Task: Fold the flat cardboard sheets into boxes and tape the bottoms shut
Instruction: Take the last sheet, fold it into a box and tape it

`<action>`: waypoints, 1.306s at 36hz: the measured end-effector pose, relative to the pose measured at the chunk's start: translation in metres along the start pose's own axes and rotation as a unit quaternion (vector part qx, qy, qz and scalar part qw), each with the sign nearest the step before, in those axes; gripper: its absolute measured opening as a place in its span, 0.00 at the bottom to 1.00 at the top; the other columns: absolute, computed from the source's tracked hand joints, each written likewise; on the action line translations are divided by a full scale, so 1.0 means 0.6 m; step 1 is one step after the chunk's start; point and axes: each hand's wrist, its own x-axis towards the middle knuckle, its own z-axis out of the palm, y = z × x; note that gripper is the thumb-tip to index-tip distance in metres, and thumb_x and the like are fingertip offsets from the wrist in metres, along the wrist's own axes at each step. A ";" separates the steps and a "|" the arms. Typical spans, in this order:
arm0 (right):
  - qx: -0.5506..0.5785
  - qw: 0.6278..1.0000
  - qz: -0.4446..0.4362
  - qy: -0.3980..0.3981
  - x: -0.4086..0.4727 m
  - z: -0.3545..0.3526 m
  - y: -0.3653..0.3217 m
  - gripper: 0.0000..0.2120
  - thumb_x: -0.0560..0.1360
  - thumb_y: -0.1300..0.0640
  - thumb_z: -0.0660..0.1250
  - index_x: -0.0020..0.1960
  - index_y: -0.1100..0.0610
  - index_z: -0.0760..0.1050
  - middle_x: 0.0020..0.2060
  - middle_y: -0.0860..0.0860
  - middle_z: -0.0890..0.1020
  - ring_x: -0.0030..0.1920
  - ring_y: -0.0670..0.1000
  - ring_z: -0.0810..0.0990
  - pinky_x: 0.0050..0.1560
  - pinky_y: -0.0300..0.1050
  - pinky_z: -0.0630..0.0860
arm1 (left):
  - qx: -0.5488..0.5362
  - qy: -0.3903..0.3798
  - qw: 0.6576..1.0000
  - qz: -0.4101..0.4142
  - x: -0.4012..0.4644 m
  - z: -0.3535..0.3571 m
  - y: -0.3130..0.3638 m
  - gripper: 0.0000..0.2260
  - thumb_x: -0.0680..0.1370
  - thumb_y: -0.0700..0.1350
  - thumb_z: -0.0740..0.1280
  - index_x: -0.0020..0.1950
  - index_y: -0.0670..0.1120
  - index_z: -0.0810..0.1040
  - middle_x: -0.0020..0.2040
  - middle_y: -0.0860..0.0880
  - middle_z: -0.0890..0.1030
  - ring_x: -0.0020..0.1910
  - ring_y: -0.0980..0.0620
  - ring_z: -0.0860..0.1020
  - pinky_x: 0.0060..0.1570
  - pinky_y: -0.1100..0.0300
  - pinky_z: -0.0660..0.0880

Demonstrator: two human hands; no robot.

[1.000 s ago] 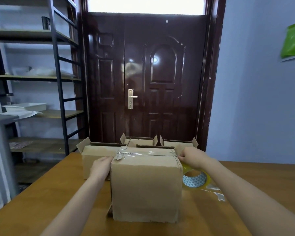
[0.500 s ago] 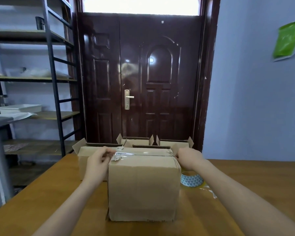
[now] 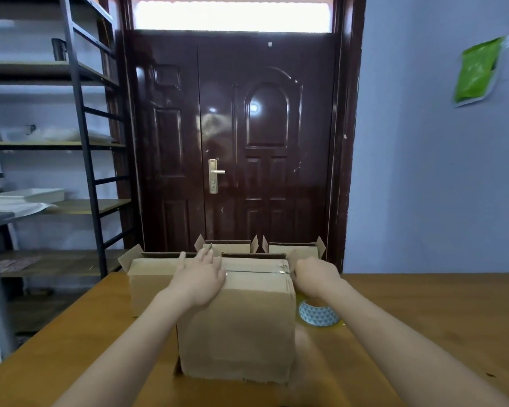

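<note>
A brown cardboard box [image 3: 238, 327] stands upside down on the wooden table [image 3: 423, 333], a strip of clear tape [image 3: 256, 270] running along its top seam. My left hand [image 3: 199, 277] lies flat with straight fingers on the box's top left end, pressing over the tape. My right hand [image 3: 315, 276] grips the box's top right edge with curled fingers. A roll of tape [image 3: 318, 314] with a blue-and-white patterned core lies on the table just right of the box.
Three open-topped cardboard boxes stand behind: one at the left [image 3: 150, 274], two at the back [image 3: 228, 248] [image 3: 294, 250]. Beyond the table are a dark door [image 3: 232, 142] and a metal shelf rack [image 3: 80, 142] at the left.
My left hand has come up from the box's left side onto its top and now lies flat over the tape end. My right hand has stayed at the right edge.
</note>
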 end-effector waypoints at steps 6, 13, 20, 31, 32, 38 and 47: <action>0.001 1.000 -0.002 0.001 -0.005 -0.002 0.002 0.12 0.79 0.57 0.54 0.50 0.58 0.75 0.39 0.51 0.75 0.39 0.54 0.74 0.37 0.45 0.70 | -0.041 -0.032 0.994 0.100 -0.011 -0.002 0.005 0.22 0.84 0.53 0.43 0.78 0.52 0.50 0.79 0.52 0.47 0.77 0.56 0.45 0.74 0.56 0.40; 0.001 1.000 -0.005 -0.005 -0.008 -0.006 -0.001 0.12 0.78 0.61 0.54 0.52 0.59 0.76 0.43 0.54 0.79 0.40 0.54 0.74 0.38 0.46 0.71 | -0.090 -0.041 0.976 0.194 -0.025 -0.014 0.040 0.21 0.84 0.49 0.46 0.77 0.58 0.55 0.76 0.62 0.55 0.75 0.64 0.50 0.72 0.59 0.45; 0.001 1.000 -0.010 0.001 -0.004 -0.001 0.002 0.13 0.79 0.57 0.54 0.52 0.59 0.77 0.42 0.53 0.78 0.40 0.54 0.74 0.38 0.46 0.71 | -0.081 0.009 0.985 0.154 -0.027 -0.009 0.082 0.18 0.82 0.55 0.50 0.66 0.49 0.69 0.69 0.52 0.69 0.68 0.51 0.67 0.66 0.49 0.61; 0.176 0.984 0.000 -0.026 0.002 0.017 0.045 0.17 0.80 0.52 0.57 0.34 0.56 0.72 0.29 0.48 0.71 0.31 0.48 0.71 0.32 0.42 0.67 | -0.042 -0.038 0.987 0.152 -0.021 -0.008 0.098 0.27 0.74 0.72 0.47 0.72 0.70 0.54 0.70 0.54 0.61 0.70 0.49 0.59 0.66 0.39 0.59; 0.222 0.975 -0.005 -0.031 0.000 0.017 0.056 0.20 0.80 0.51 0.58 0.31 0.55 0.70 0.28 0.48 0.71 0.29 0.47 0.70 0.32 0.42 0.67 | -0.046 -0.045 0.986 0.151 -0.021 -0.008 0.097 0.28 0.73 0.73 0.48 0.72 0.70 0.54 0.72 0.55 0.59 0.72 0.49 0.57 0.67 0.38 0.57; 0.410 0.909 -0.039 -0.062 -0.019 0.034 0.108 0.20 0.77 0.47 0.64 0.30 0.55 0.72 0.26 0.48 0.73 0.28 0.45 0.74 0.38 0.41 0.72 | -0.060 -0.054 0.984 0.161 -0.020 -0.006 0.097 0.33 0.70 0.74 0.49 0.74 0.67 0.52 0.77 0.59 0.52 0.77 0.51 0.48 0.71 0.36 0.46; 0.470 0.878 -0.020 -0.089 -0.032 0.054 0.137 0.27 0.75 0.38 0.62 0.46 0.63 0.79 0.37 0.55 0.82 0.39 0.53 0.82 0.49 0.44 0.79 | -0.069 -0.057 0.977 0.192 -0.009 -0.001 0.093 0.46 0.60 0.79 0.43 0.76 0.64 0.50 0.78 0.59 0.51 0.77 0.57 0.48 0.74 0.46 0.47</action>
